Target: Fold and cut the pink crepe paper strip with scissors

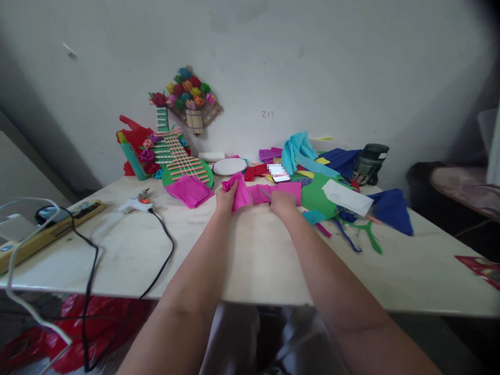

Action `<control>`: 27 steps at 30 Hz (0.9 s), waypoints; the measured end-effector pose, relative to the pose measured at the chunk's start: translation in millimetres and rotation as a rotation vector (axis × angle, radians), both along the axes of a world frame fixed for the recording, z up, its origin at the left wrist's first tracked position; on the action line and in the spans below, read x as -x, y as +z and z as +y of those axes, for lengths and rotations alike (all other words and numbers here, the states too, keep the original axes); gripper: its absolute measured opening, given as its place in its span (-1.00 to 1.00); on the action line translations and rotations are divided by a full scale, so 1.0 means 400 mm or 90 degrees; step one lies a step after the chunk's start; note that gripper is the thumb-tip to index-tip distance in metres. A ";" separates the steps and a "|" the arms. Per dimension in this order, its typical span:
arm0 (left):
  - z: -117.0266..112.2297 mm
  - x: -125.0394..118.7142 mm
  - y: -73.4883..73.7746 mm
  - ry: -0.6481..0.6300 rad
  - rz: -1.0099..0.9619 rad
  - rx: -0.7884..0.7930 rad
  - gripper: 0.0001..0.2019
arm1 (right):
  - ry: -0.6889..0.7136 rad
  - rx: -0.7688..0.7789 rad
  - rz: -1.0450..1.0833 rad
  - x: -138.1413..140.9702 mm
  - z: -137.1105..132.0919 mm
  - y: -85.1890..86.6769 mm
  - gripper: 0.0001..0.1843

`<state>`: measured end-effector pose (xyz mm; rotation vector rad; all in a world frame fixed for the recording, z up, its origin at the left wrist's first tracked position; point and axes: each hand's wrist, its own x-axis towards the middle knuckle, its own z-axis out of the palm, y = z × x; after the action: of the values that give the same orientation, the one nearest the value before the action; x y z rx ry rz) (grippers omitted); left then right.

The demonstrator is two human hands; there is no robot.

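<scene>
My left hand is closed on a bright pink crepe paper, whose gathered end pokes out above the fingers. The paper stretches to the right as a strip across the white table. At the strip's middle, my right hand is closed around scissors. Only their blades show, pointing left over the paper; the handles are hidden in the fingers. To the left, a folded stack of pink paper rests against a green guitar-shaped craft.
Green paper, a white sheet and blue paper are piled at the right. A dark bottle stands behind them. A phone lies at the back. Left are a glue gun, its black cable and a power strip.
</scene>
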<state>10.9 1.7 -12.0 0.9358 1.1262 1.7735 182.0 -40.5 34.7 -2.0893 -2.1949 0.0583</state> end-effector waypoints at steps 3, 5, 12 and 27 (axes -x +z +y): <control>-0.001 0.000 0.001 0.005 -0.021 -0.006 -0.60 | -0.053 -0.033 0.032 -0.014 0.001 0.003 -0.68; -0.002 0.001 0.003 0.010 -0.031 -0.009 -0.60 | -0.060 -0.069 0.078 -0.023 0.007 0.003 -0.70; -0.002 -0.002 0.008 0.030 -0.042 -0.028 -0.62 | -0.025 -0.066 0.550 -0.003 0.041 -0.024 -0.67; -0.003 -0.032 0.024 -0.004 -0.039 -0.053 -0.60 | 0.037 -0.006 0.986 0.074 0.020 -0.037 -0.60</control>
<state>23.5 0.5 -2.4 0.9266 1.0177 1.8431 152.5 -32.3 19.9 -1.0883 -1.1754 1.1693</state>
